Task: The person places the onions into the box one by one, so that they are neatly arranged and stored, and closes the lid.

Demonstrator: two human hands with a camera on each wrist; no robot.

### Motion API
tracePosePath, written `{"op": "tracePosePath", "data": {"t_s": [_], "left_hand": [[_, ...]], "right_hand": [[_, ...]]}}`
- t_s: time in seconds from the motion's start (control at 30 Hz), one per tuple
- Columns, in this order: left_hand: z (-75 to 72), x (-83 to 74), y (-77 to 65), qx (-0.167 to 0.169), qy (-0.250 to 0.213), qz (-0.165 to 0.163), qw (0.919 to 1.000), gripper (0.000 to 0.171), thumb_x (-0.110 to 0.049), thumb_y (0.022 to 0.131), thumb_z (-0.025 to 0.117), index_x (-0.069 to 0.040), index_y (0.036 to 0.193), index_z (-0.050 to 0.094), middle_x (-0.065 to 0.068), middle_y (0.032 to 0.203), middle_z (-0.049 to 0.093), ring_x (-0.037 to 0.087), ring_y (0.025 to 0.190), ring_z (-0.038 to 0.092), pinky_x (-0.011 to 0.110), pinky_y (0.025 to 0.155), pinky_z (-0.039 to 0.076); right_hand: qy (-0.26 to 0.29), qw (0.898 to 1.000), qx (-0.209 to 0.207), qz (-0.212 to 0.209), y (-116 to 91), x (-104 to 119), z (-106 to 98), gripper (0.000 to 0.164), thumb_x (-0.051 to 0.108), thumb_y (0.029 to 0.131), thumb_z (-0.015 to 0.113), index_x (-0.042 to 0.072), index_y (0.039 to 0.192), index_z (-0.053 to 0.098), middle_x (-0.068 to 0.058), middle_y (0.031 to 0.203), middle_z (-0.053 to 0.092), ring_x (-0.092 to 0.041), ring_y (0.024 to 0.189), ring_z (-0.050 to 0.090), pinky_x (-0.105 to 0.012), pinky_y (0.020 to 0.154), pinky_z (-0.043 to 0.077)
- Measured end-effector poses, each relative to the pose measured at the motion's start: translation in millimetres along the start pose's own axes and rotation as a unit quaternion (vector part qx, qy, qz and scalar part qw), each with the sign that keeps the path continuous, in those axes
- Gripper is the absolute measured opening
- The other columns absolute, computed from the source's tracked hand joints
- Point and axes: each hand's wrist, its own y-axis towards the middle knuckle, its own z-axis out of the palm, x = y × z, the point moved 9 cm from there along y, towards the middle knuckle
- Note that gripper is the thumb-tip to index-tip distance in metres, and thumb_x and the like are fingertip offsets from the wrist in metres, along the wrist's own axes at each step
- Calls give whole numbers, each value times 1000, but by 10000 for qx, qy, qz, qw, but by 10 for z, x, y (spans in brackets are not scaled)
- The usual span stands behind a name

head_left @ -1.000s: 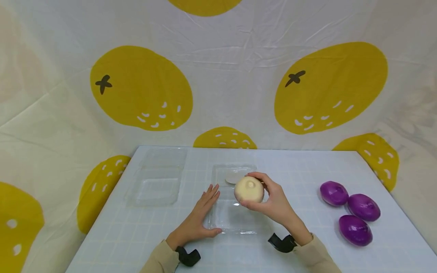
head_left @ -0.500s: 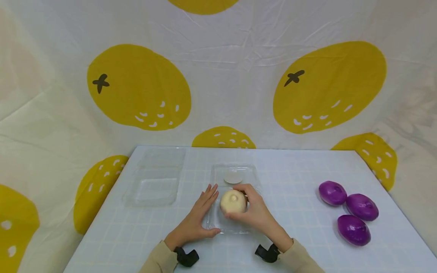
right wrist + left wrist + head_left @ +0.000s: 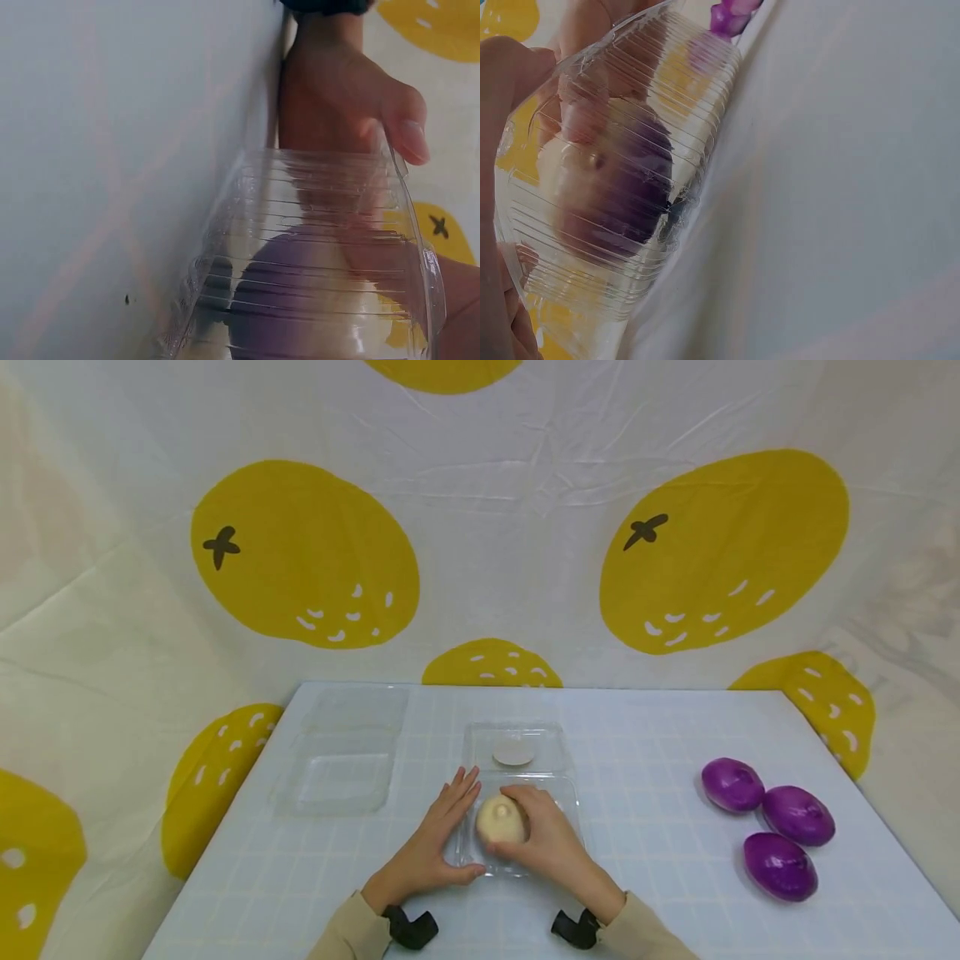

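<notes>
My right hand (image 3: pixel 553 837) holds a round vegetable (image 3: pixel 498 820) between thumb and fingers, low inside the base of a clear hinged plastic container (image 3: pixel 566 792). Its cream end with a small nub faces up in the head view. Through the ribbed wall in the left wrist view, the vegetable (image 3: pixel 641 180) also shows a dark purple side. At the container's left side, my left hand (image 3: pixel 429 837) lies with spread, straight fingers. In the right wrist view, the left thumb (image 3: pixel 409 135) is right at the container's rim.
The container's raised lid, with a round white label (image 3: pixel 513 751), stands open behind the base. Another clear container (image 3: pixel 341 777) lies open at the table's left. Three glossy purple vegetables (image 3: pixel 732 785) sit together on the right. A patterned cloth hangs behind the table.
My right hand has brought the vegetable from above the container leftward and down into its base, still gripping it. The left hand stays at the container's side.
</notes>
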Motion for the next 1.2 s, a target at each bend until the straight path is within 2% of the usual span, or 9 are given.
{"op": "tracePosePath", "data": {"t_s": [0.3,0.43,0.5,0.57,0.7,0.87,1.03,1.2], "left_hand": [[-6,-3,1,-38,59,32,10000,99,-50,83,74,0,155,27,19,163,17,41,150,9,42,123,2],[-3,2,-4,-25,32,8,10000,100,-50,83,74,2,154,27,18,163,17,40,150,8,41,123,1],[2,2,-6,-12,10,9,10000,100,-51,84,74,1,154,27,18,163,16,40,150,8,41,123,1],[2,2,-9,-10,1,13,10000,100,-51,84,74,0,155,26,18,163,16,40,150,7,40,123,1],[4,-7,-4,0,24,26,10000,99,-52,84,73,2,154,27,18,163,16,40,150,8,41,123,1],[6,-7,5,2,40,-2,10000,100,-52,84,73,3,154,27,18,164,16,40,150,8,44,122,2],[14,9,2,8,51,-58,10000,100,-53,84,73,-1,155,26,16,164,17,39,150,7,43,122,2],[10,11,-3,-7,72,-55,10000,100,-53,84,73,0,155,27,16,164,17,39,150,8,41,122,2]], "right_hand": [[-146,9995,261,-80,7,28,35,79,28,69,90,1,134,55,-10,128,57,-27,114,57,-50,92,52],[-182,9989,434,5,0,32,18,84,29,67,92,2,136,53,-12,131,55,-33,120,53,-55,97,48],[-206,9986,486,22,-4,34,8,82,27,66,93,3,134,54,-11,129,55,-32,119,53,-55,97,47],[-249,9984,512,8,-5,36,5,77,26,66,93,4,131,56,-9,126,56,-27,113,56,-50,93,50],[-292,9985,453,2,-2,21,18,72,25,69,91,3,129,58,-5,121,58,-19,101,59,-42,85,53],[-305,9992,261,22,-3,12,28,73,27,73,89,0,132,55,-7,121,58,-17,100,60,-39,84,54],[-300,9995,109,32,3,21,24,73,27,75,88,-3,133,54,-10,123,56,-22,103,60,-43,83,54],[-248,9996,116,99,12,10,37,74,30,76,87,-2,134,53,-12,125,55,-25,107,59,-47,85,54]]}}
